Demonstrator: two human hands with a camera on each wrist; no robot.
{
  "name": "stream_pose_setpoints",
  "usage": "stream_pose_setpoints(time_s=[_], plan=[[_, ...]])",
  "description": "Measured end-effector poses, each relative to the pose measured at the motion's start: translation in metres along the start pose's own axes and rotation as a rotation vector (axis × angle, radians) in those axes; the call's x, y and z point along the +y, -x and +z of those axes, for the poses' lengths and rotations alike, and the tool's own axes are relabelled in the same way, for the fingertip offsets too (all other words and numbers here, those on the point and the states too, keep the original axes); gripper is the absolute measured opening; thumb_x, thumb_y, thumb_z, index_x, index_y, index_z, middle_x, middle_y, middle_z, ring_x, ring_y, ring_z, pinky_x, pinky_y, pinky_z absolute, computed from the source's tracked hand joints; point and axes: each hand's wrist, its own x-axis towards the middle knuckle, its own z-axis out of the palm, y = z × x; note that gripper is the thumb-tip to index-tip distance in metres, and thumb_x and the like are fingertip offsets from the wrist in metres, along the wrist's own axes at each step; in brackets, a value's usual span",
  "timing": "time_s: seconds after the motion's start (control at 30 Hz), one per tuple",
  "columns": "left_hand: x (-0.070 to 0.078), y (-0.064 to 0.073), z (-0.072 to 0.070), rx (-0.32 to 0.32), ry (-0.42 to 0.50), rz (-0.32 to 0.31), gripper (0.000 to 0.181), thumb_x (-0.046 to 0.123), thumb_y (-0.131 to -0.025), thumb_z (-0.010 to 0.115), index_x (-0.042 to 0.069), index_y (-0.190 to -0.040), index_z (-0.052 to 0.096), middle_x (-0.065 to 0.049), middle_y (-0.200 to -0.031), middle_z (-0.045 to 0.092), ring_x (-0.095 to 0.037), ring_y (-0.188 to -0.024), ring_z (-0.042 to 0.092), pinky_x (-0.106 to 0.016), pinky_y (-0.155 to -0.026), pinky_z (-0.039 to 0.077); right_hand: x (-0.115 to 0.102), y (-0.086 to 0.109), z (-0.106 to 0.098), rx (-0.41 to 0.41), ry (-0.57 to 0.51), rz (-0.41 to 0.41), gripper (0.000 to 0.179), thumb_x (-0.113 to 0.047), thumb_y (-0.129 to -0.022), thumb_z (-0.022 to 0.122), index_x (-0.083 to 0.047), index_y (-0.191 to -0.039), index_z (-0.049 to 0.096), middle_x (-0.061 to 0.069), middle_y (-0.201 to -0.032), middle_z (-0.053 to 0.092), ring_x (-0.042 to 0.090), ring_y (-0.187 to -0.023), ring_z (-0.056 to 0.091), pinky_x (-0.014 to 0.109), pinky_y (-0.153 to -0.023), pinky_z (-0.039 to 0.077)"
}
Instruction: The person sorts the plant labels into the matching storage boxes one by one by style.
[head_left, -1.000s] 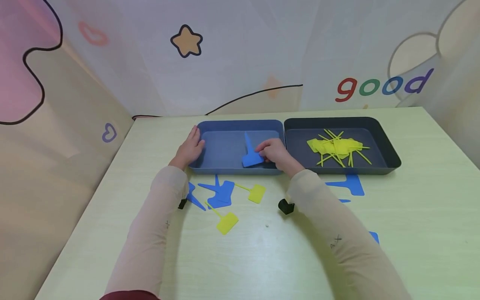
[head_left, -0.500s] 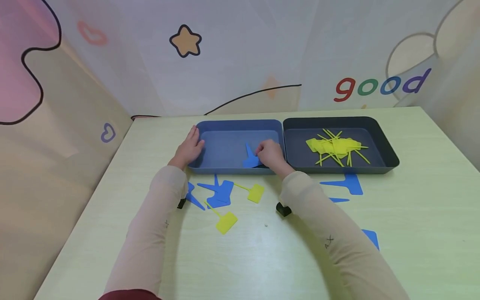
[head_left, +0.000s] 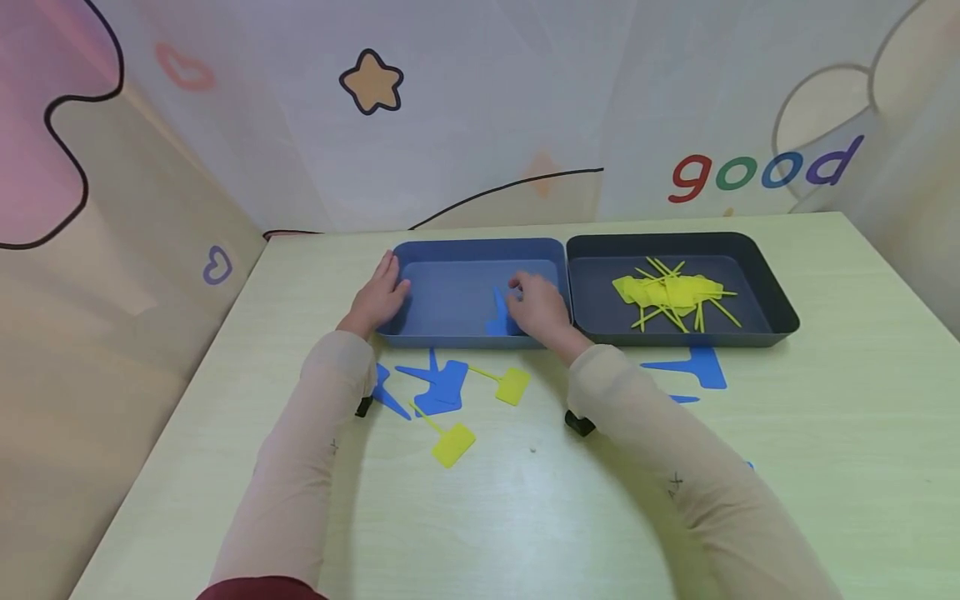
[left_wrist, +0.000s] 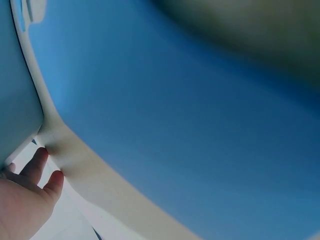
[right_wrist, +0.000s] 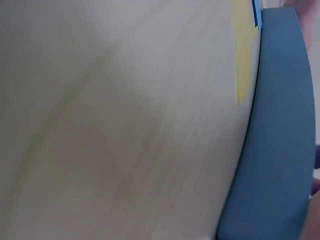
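Note:
My left hand (head_left: 375, 297) rests on the left end of the blue tray (head_left: 450, 342), fingers extended along its rim; in the left wrist view that hand (left_wrist: 27, 200) shows at lower left. Inside this tray, near its front right, lies a blue T-shaped plant label (head_left: 498, 321). Close over its right part is my right hand (head_left: 542, 307), fingers loosely bent and thumb and forefinger apart. The hand covers part of the label. In the right wrist view only an edge of this hand (right_wrist: 312, 220) appears, beyond the tray's wall.
The dark tray (head_left: 783, 321) adjoins on the right, holding a heap of yellow plant labels (head_left: 675, 293). Before the blue tray lie several blue labels (head_left: 446, 387) and two yellow ones (head_left: 453, 446). More blue labels (head_left: 705, 369) lie right, partly behind my right sleeve.
The blue label my right hand pinched came down onto the tray floor. The fingers have since parted, and the hand covers more of the label. The left hand has stayed put.

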Motion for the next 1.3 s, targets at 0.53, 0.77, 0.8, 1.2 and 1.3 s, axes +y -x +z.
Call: stream_pose_setpoints(time_s=[0.53,0.77,0.8,1.2,1.3], plan=[[-0.002,0.001,0.0,0.006,-0.007,0.003,0.059,0.028,-0.096,0.028,0.0,-0.141,0.004,-0.01,-0.15,-0.006,-0.025,-0.138,0.001,-0.043,-0.11,0.013,0.049,0.073,-0.053,-0.191,0.426,-0.411,0.07,-0.043,-0.089,0.046,-0.014,-0.143,0.013,0.015,-0.149,0.004,0.031,-0.137,-0.002,0.057,-0.105,0.011],[-0.001,-0.001,0.001,-0.005,-0.024,-0.008,0.059,0.029,-0.096,0.027,0.001,-0.141,0.002,-0.009,-0.15,-0.008,-0.024,-0.138,0.0,-0.043,-0.11,0.012,0.077,0.108,-0.065,-0.239,0.504,-0.537,0.07,-0.044,-0.085,0.051,-0.011,-0.141,0.023,0.013,-0.148,0.016,0.032,-0.136,0.01,0.057,-0.103,0.017],[-0.001,-0.001,0.001,-0.005,-0.027,-0.008,0.059,0.029,-0.096,0.027,0.001,-0.141,0.002,-0.009,-0.15,-0.008,-0.024,-0.138,0.0,-0.043,-0.11,0.012,0.081,0.112,-0.066,-0.252,0.51,-0.549,0.071,-0.044,-0.085,0.051,-0.011,-0.141,0.023,0.012,-0.148,0.017,0.032,-0.136,0.011,0.057,-0.103,0.018],[-0.003,-0.002,0.001,0.001,-0.026,-0.001,0.059,0.029,-0.095,0.028,0.0,-0.141,0.003,-0.009,-0.15,-0.007,-0.025,-0.138,0.001,-0.044,-0.109,0.013,0.101,0.13,-0.077,-0.383,0.463,-0.421,0.073,-0.045,-0.079,0.059,-0.009,-0.137,0.033,0.014,-0.145,0.023,0.035,-0.133,0.019,0.058,-0.1,0.024],[-0.002,-0.001,0.001,0.001,-0.023,-0.005,0.059,0.029,-0.095,0.028,0.001,-0.141,0.004,-0.009,-0.15,-0.006,-0.025,-0.138,0.002,-0.044,-0.109,0.013,0.101,0.131,-0.081,-0.383,0.455,-0.4,0.071,-0.043,-0.078,0.061,-0.005,-0.134,0.037,0.017,-0.143,0.028,0.037,-0.131,0.023,0.058,-0.098,0.027]])
